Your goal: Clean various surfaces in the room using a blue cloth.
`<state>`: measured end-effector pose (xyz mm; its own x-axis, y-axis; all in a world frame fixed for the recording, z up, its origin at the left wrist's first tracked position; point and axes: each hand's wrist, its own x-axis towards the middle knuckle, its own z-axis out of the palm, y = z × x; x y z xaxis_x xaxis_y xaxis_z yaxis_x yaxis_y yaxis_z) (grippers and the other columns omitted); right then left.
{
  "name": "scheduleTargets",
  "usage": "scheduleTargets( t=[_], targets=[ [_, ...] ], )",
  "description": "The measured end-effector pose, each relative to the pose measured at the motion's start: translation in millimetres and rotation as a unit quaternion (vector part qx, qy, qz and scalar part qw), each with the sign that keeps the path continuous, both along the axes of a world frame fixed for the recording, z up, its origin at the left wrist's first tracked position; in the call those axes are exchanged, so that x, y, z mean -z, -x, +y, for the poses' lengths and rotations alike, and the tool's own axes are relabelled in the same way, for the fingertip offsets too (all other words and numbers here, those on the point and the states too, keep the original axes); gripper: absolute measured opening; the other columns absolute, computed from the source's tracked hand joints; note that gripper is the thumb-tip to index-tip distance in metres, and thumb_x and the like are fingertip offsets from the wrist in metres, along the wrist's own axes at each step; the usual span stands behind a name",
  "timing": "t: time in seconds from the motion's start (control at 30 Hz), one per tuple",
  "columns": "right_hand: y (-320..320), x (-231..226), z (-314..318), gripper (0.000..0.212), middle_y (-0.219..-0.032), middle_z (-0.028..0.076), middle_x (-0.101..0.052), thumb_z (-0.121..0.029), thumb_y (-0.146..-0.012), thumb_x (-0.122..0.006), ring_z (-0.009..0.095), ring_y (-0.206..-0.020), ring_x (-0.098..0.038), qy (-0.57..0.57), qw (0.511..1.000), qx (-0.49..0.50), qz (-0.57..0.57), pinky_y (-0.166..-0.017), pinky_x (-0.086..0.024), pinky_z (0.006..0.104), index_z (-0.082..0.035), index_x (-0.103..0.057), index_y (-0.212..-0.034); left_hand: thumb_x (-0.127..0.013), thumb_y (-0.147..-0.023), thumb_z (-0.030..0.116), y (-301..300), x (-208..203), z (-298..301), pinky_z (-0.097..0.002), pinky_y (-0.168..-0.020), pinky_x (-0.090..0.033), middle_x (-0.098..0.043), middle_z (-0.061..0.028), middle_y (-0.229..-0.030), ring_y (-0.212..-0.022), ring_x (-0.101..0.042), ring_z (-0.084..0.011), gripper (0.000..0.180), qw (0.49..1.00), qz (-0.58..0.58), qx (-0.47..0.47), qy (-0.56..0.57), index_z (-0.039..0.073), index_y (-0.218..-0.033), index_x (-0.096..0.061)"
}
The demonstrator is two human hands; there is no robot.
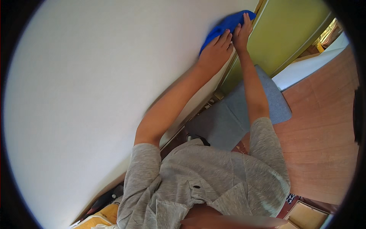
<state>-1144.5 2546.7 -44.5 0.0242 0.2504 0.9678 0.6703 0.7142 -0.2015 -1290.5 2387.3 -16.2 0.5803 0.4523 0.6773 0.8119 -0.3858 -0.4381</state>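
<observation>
A bunched blue cloth [225, 27] lies against the white wall, close to the wall's edge beside the green panel. My left hand [216, 52] presses on its lower left part, with the fingers laid over the fabric. Higher and to the right, my right hand [243, 35] holds the cloth's other end, its fingers reaching up over it. Both arms stretch up and forward, and the hands almost touch. The palm sides and whatever the cloth covers are hidden.
The white wall [95, 76] fills the left side. A green panel [289, 30] stands at the upper right. Below it are a grey padded piece [228, 118] and a large brown wooden board [320, 133]. A yellow item [103, 218] lies at the lower left.
</observation>
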Motion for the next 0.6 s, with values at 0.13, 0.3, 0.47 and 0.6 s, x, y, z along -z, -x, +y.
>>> scheduleTargets(
  t=[0.13,0.3,0.47,0.6],
  targets=[
    [-53.8,23.3,56.7,0.060,-0.137,0.023,-0.041,0.000,-0.082,-0.043,0.038,-0.123,-0.041,0.118,0.991,-0.049,0.034,-0.102,-0.032,0.0398,-0.002,-0.029,-0.141,-0.056,-0.078,0.016,-45.8,27.2,59.0,-0.0349,-0.105,-0.034,-0.052,-0.0140,-0.130,-0.127,-0.043,-0.0254,0.025,0.994,0.033,-0.022,0.104,0.007,-0.100,-0.064],
    [-44.0,34.1,57.4,0.064,-0.142,0.026,-0.032,0.002,-0.080,-0.041,0.040,-0.131,-0.032,0.177,0.975,-0.085,0.100,-0.108,-0.026,0.0424,-0.002,-0.028,-0.142,-0.055,-0.079,0.014,-47.3,49.6,67.5,-0.0314,-0.097,-0.042,-0.051,-0.0134,-0.131,-0.117,-0.051,-0.0217,0.025,0.988,-0.031,-0.013,0.149,0.007,-0.101,-0.063],
    [-4.0,32.5,11.3,0.064,-0.137,0.023,-0.038,0.004,-0.078,-0.038,0.031,-0.126,-0.039,0.168,0.959,-0.108,0.203,-0.106,-0.028,0.0376,-0.002,-0.031,-0.141,-0.055,-0.078,0.014,-21.6,28.7,12.7,-0.0298,-0.084,-0.049,-0.052,-0.0117,-0.130,-0.103,-0.060,-0.0186,0.028,0.982,-0.057,-0.021,0.181,0.006,-0.104,-0.061],
    [85.3,-6.7,-95.4,0.061,-0.144,0.020,-0.028,0.001,-0.079,-0.034,0.032,-0.133,-0.027,0.196,0.899,-0.245,0.304,-0.110,-0.020,0.0412,-0.002,-0.031,-0.140,-0.060,-0.079,0.013,40.0,10.1,-78.9,-0.0311,-0.070,-0.052,-0.061,-0.0092,-0.115,-0.092,-0.064,-0.0186,0.026,0.979,-0.190,-0.032,0.063,0.006,-0.103,-0.064]
  ],
)
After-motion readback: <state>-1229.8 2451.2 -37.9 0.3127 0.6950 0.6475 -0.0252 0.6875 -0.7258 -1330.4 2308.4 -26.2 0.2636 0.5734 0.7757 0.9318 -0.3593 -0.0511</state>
